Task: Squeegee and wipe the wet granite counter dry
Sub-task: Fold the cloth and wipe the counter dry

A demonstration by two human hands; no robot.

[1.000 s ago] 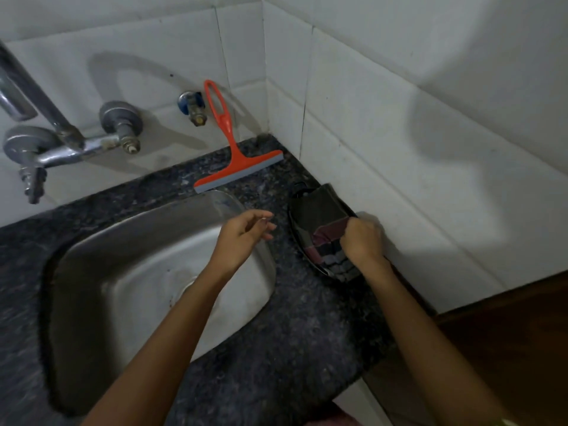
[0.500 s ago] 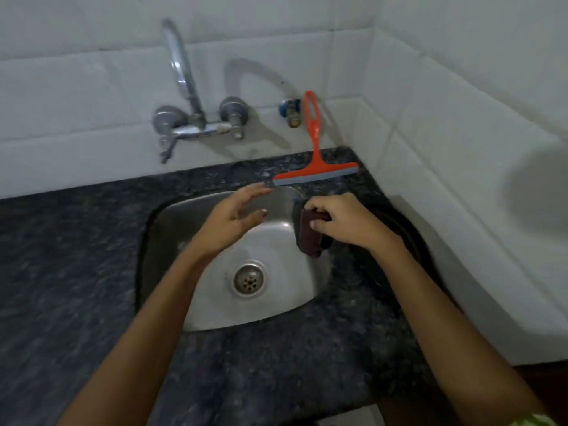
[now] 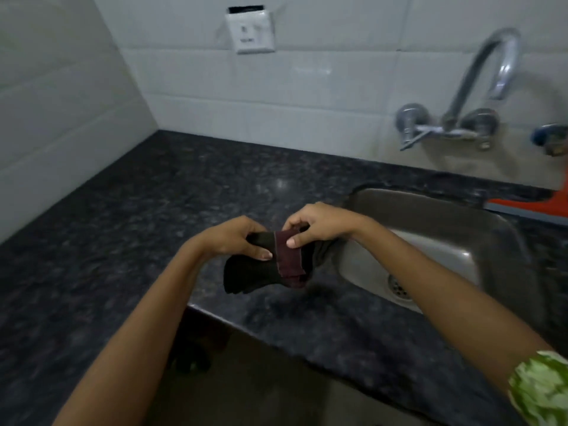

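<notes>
A dark cloth [image 3: 261, 272] with a maroon stripe hangs just above the black granite counter [image 3: 129, 210], left of the sink. My left hand [image 3: 236, 238] grips its left part and my right hand [image 3: 316, 224] pinches its top edge and the maroon band. The cloth is folded and bunched between both hands. The orange squeegee [image 3: 531, 206] lies on the counter behind the sink at the far right, mostly cut off by the frame edge.
A steel sink [image 3: 445, 241] with a drain is set into the counter on the right. A wall tap [image 3: 470, 118] curves above it. White tiled walls meet at a corner on the left, with a switch plate [image 3: 249, 32] high up. The counter's front edge runs below my forearms.
My right hand carried the cloth from the right of the sink over to its left. My left hand has taken hold of it too. The view has swung left.
</notes>
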